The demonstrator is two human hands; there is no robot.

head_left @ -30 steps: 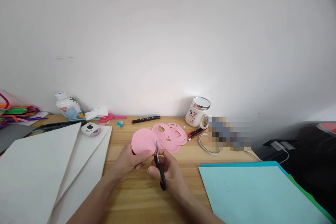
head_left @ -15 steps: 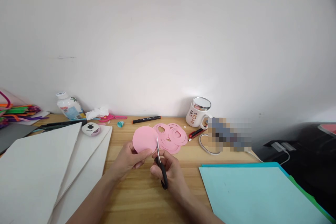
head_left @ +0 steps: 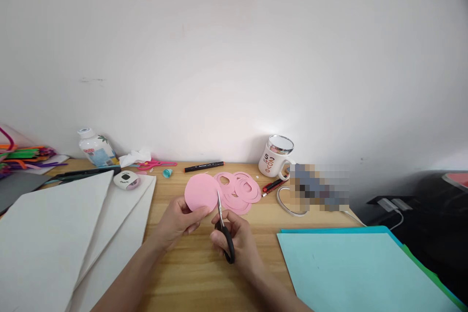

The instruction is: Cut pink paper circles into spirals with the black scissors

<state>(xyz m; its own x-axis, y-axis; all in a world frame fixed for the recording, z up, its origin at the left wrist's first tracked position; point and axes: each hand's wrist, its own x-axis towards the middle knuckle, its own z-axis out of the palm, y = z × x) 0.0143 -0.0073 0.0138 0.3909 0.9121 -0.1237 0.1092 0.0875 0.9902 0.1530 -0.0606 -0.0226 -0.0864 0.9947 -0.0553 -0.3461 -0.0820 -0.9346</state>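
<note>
A round pink paper disc (head_left: 201,193) is pinched at its lower edge by my left hand (head_left: 180,222), thumb on top. My right hand (head_left: 236,239) grips a pair of scissors (head_left: 220,213) by their black handles. The narrow metal blades point up and away, lying at the disc's right edge; I cannot tell how far apart they are. Just behind the disc, several pink paper rings (head_left: 239,191) with holes cut in them lie in an overlapping pile on the wooden table (head_left: 204,278).
A black marker (head_left: 204,166), pink scissors (head_left: 157,165) and a white mug (head_left: 275,158) are along the wall. White boards (head_left: 47,243) cover the left side, with a small white device (head_left: 126,180) on them. Light-blue sheets (head_left: 351,268) lie at the right.
The pink disc and my left hand have shifted up very slightly. The scissors' blades have turned a little to the left at the disc's edge.
</note>
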